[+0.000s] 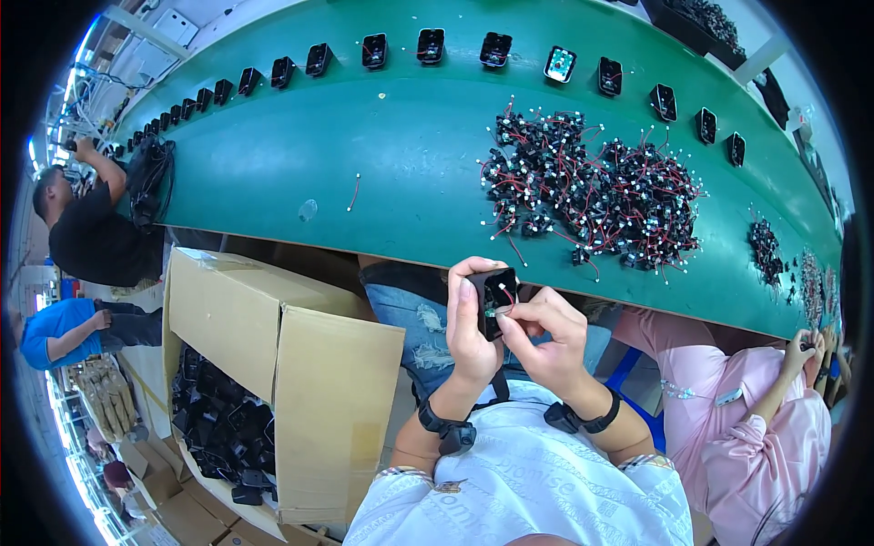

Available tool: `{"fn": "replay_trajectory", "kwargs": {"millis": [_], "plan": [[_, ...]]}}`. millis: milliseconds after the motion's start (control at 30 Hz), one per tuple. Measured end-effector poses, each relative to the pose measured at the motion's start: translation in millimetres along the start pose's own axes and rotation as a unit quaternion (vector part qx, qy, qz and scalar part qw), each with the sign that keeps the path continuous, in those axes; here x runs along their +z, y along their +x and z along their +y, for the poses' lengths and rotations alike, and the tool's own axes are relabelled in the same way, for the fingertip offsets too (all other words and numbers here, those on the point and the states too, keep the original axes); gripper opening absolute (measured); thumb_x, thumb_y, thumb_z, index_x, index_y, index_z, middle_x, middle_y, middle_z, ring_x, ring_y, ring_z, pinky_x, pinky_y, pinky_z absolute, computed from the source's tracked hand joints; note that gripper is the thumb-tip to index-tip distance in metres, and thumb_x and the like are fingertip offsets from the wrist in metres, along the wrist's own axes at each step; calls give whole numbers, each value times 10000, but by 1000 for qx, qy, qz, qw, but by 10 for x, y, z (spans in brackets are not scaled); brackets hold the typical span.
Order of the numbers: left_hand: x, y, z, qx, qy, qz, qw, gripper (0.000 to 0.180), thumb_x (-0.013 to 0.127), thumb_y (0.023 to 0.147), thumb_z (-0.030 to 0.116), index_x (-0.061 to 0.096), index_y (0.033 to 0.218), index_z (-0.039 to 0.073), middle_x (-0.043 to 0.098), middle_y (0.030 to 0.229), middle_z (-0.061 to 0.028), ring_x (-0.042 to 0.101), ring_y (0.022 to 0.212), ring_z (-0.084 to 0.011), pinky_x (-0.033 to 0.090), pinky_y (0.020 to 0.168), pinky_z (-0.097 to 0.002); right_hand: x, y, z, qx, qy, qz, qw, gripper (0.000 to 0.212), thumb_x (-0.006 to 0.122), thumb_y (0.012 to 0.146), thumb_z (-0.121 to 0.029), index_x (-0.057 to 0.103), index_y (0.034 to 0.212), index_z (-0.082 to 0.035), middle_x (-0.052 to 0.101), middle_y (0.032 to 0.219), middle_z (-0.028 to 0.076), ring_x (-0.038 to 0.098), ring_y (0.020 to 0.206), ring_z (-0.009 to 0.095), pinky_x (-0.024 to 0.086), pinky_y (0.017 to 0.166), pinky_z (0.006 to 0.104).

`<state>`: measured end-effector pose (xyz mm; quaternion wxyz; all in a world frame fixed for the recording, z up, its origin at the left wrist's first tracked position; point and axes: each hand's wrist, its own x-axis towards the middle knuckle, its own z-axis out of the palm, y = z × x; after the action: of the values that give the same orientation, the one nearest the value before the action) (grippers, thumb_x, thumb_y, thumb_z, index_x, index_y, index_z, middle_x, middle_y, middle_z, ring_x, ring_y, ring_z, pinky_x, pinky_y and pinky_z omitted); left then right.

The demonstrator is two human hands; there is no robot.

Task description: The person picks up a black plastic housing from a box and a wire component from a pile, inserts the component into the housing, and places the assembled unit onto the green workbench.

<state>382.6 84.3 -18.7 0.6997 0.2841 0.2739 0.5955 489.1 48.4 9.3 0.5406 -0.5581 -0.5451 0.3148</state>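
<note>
My left hand (470, 335) is wrapped round a small black plastic housing (489, 284), held over my lap by the table's near edge. The housing's hollow side faces up, with a bit of green circuit board in it. Inside it a thin red wire (510, 293) curves down to the fingertips of my right hand (553, 335). Thumb and forefinger of that hand are pinched together at the opening, and the wire's end is hidden between them. Beyond my hands, a big heap of black parts with red wires and white plugs (592, 191) lies on the green table (273, 164).
A curved row of black housings (374, 52) lines the far side of the table. At my left stands an open cardboard box (337, 409) full of black parts (223, 419). A person in pink (746, 437) sits at my right, beside smaller part piles (765, 252).
</note>
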Motion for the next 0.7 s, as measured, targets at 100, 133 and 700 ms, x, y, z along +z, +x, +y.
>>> {"fn": "replay_trajectory", "kwargs": {"millis": [100, 133, 700], "plan": [[-41, 11, -17, -10, -6, 9, 1000, 351, 331, 1063, 318, 466, 1225, 38, 567, 1133, -116, 579, 953, -166, 495, 836, -302, -106, 52, 35, -99, -129, -66, 985, 221, 761, 758, -1, 753, 972, -50, 604, 741, 65, 590, 632, 151, 466, 560, 267], [-77, 17, -14, -21, -25, 5, 999, 350, 320, 1067, 314, 469, 1223, 39, 571, 1130, -115, 582, 957, -163, 497, 841, -304, -128, 81, -1, -99, -126, -66, 985, 221, 761, 758, -1, 753, 972, -50, 604, 741, 65, 590, 632, 151, 466, 560, 267], [91, 109, 82, -172, -31, -11, 985, 313, 378, 1076, 295, 427, 1283, 65, 576, 1062, -75, 620, 850, -129, 527, 684, -255, -374, 212, -32, -57, -127, -147, 979, 354, 857, 672, -155, 696, 969, -49, 501, 1408, 172, 566, 1189, 328, 495, 956, 415]]}}
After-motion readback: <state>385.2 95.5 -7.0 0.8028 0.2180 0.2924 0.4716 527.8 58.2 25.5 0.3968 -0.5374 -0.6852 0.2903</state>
